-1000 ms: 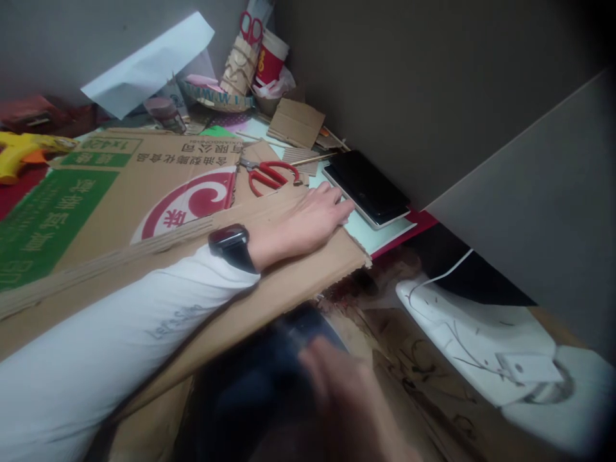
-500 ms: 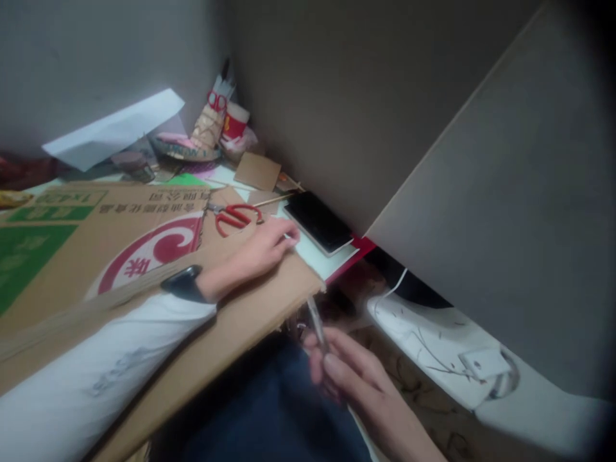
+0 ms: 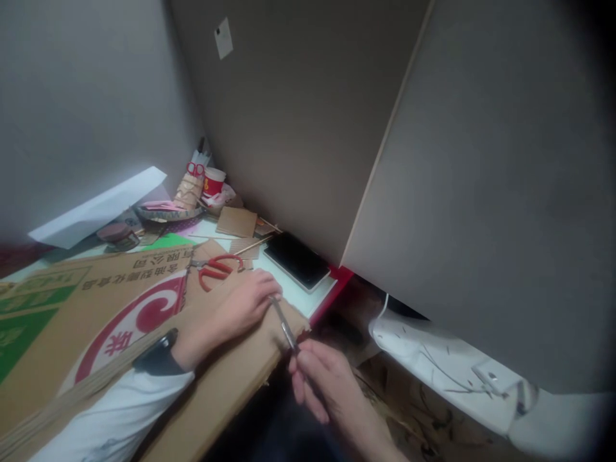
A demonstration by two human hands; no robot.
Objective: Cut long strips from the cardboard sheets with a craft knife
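A large printed cardboard sheet (image 3: 231, 378), folded from a box, covers the near part of the table. My left hand (image 3: 240, 301) presses on it close to its far right edge, fingers bent together over the edge; the fingertips are partly hidden. A slim metal craft knife (image 3: 287, 330) is gripped in my right hand (image 3: 327, 378), just off the cardboard's right corner. Its tip points up and left, over the cardboard and close to my left fingers; whether it touches the board I cannot tell. Red-handled pliers (image 3: 216, 269) lie on the cardboard beyond my left hand.
Behind the cardboard a black-screened tablet (image 3: 298, 260) rests on the pale table. Further back are a small cardboard square (image 3: 237, 221), a lidded jar (image 3: 118, 236), a red and white cup (image 3: 213, 183) and folded white paper (image 3: 101, 208). A grey partition (image 3: 298, 128) rises behind.
My right hand has brought the knife up and left from beside the cardboard's corner to over it, near my left fingers. My left hand stays on the cardboard; the view has tilted up.
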